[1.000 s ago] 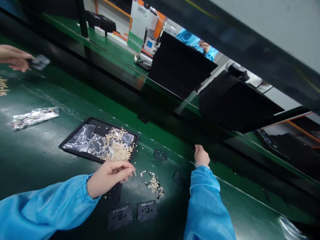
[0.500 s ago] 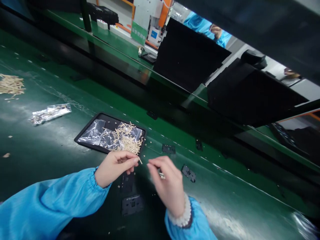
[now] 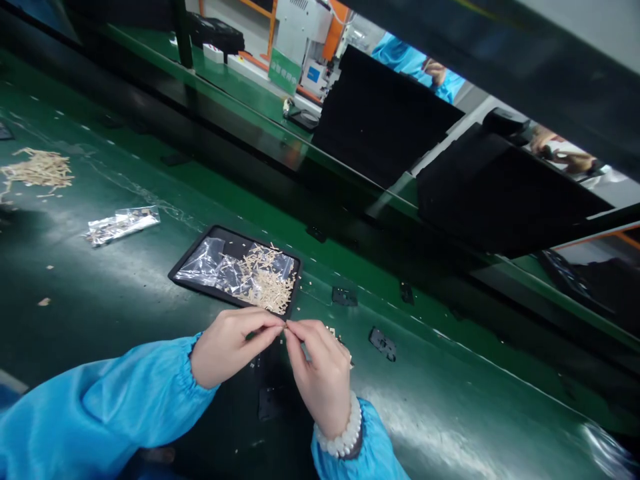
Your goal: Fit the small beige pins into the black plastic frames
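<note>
Fingertips of left hand point(image 3: 227, 347) and right hand point(image 3: 320, 370) meet, each grip pinching one tiny tan strip point(image 3: 285, 328).

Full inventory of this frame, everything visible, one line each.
tray: 1, black, centre of the belt, above the hands
clear bag: 1, in the tray
strips: pile, tan, in the tray
second pile: 1, tan, far left
foil bag: 1, silver, left of the tray
plates: several, black, right of and under the hands
belt: 1, green
left hand: fingertips pinched, meeting the right's
right hand: bead bracelet, pinching; the part held is too small to tell
</note>
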`<act>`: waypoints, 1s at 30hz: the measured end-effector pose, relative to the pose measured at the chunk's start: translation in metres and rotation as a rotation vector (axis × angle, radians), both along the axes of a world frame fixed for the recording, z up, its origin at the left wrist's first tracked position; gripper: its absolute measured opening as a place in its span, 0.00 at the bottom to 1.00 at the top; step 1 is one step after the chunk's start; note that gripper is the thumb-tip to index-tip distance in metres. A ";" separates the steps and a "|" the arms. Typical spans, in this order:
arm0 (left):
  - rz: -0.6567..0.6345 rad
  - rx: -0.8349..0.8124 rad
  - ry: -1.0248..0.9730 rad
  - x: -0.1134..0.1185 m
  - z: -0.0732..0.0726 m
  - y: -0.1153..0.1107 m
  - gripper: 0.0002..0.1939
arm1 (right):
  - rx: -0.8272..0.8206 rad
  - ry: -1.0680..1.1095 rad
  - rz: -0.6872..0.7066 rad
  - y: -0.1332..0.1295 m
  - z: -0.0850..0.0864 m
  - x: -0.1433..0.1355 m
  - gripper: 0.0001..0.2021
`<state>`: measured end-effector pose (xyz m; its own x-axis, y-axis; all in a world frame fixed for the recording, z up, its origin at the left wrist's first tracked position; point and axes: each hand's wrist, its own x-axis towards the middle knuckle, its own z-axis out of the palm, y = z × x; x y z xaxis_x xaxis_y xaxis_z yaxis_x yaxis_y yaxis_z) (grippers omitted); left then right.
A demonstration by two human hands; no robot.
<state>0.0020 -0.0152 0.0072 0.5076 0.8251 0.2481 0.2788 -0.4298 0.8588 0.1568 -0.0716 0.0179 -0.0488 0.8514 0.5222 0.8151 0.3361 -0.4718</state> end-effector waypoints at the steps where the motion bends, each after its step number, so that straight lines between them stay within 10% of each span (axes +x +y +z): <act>1: 0.002 0.142 0.040 -0.001 -0.001 -0.001 0.09 | 0.012 -0.053 -0.005 0.000 -0.001 -0.001 0.07; 7: 0.014 0.523 0.183 -0.003 -0.002 0.000 0.12 | -0.009 -0.141 -0.013 0.005 -0.003 -0.006 0.07; 16: 0.084 -0.460 -0.133 -0.004 -0.002 0.018 0.08 | -0.219 0.251 -0.163 0.039 -0.009 0.017 0.07; 20: 0.130 -0.634 -0.195 -0.003 -0.004 0.029 0.08 | -0.344 0.163 -0.098 0.060 -0.020 0.030 0.09; 30: 0.217 -0.286 -0.192 -0.001 -0.012 0.022 0.09 | -0.562 0.612 0.058 0.044 -0.005 0.002 0.07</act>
<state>0.0009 0.0069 -0.0052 0.2805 0.9575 0.0669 0.1593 -0.1152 0.9805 0.1585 -0.0274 0.0128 0.0536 0.9981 -0.0317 0.3488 -0.0485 -0.9359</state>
